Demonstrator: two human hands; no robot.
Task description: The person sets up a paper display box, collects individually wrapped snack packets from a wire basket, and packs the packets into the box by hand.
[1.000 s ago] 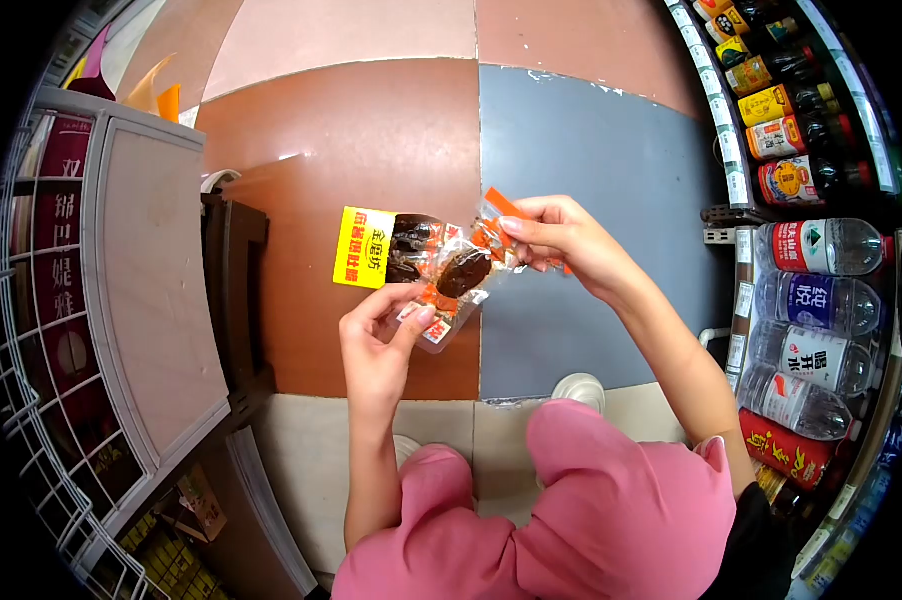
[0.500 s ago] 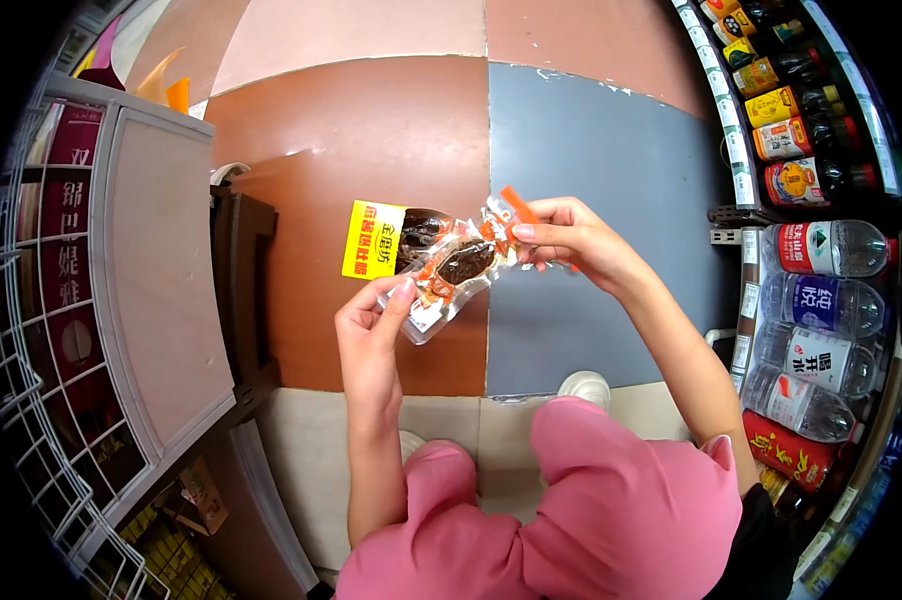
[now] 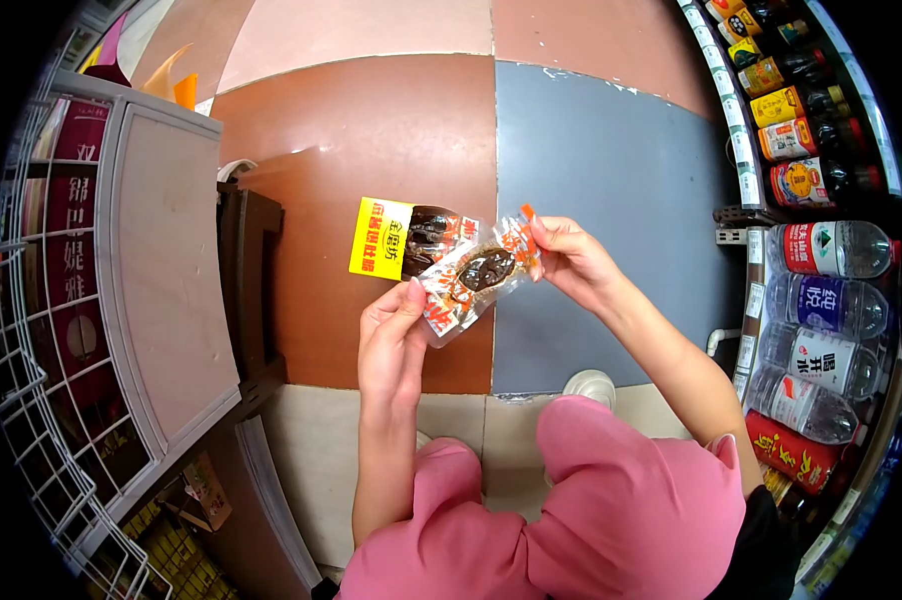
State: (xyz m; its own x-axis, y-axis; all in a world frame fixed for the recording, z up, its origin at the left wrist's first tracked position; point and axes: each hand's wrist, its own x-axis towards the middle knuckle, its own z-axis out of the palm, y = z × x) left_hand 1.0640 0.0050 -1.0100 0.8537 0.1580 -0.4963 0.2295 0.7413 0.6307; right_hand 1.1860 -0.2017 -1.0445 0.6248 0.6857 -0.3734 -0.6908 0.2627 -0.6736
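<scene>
Plastic packet (image 3: 484, 271) bridges the left hand (image 3: 391, 328) and right hand (image 3: 577, 264).

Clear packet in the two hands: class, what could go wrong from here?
1. The clear packet is gripped near its ends, so it might slip from the left hand or the right hand.
2. If both hands pulled apart, it could tear.
3. If dropped, it might hit the yellow-labelled packet partly hidden behind it.
</scene>
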